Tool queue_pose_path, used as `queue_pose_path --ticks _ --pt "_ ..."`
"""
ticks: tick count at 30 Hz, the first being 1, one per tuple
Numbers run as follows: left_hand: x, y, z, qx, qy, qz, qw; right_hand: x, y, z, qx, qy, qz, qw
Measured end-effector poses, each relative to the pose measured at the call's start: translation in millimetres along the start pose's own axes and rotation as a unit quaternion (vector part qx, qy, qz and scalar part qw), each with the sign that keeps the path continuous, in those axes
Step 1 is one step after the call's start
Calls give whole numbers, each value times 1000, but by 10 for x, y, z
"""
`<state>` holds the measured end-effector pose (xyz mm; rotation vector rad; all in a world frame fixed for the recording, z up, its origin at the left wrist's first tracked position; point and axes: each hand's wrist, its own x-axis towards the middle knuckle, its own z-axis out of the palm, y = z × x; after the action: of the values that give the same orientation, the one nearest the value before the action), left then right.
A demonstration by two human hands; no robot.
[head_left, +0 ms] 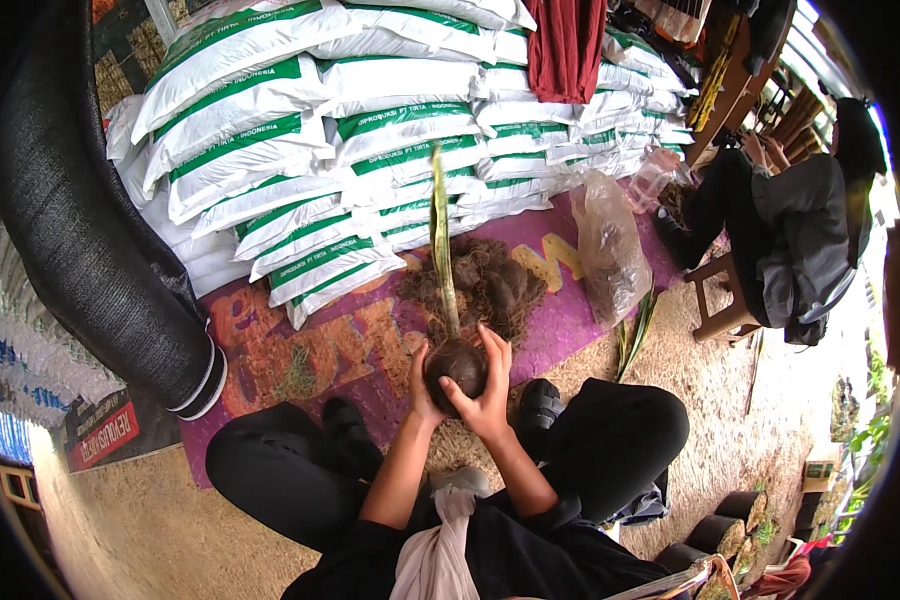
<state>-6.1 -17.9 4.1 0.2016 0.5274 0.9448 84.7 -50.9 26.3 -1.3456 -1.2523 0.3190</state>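
Between my knees I hold a plant with a round, dark brown root ball (456, 358) and one tall, narrow, yellow-edged leaf (442, 235) standing upright from its top. My left hand (423, 390) presses against the ball's left side. Around its right side curls my right hand (488, 390), with the thumb lying across the front. The underside of the ball is hidden by my hands. Just beyond it lies a heap of brown fibre (510, 285) with dark, rounded lumps in it, on a purple printed sheet (560, 322).
White and green sacks (400, 125) are stacked along the far side. A large black roll (90, 190) stands at left. To the right are a clear plastic bag (610, 250), loose long leaves (634, 335), and a person (800, 230) on a stool (722, 320). Dark pots (720, 532) sit lower right.
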Motion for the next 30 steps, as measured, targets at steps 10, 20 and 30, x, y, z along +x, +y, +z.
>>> queue_pose_path --ticks 10,20,30 --pt "130 20 -186 117 118 67 984 -42 158 58 -51 -82 -16 995" --pt "199 -71 -183 -14 -20 121 992 -64 82 -3 81 -82 52 992" --pt "178 -43 -508 70 5 53 996 -146 159 49 -41 -72 -23 996"
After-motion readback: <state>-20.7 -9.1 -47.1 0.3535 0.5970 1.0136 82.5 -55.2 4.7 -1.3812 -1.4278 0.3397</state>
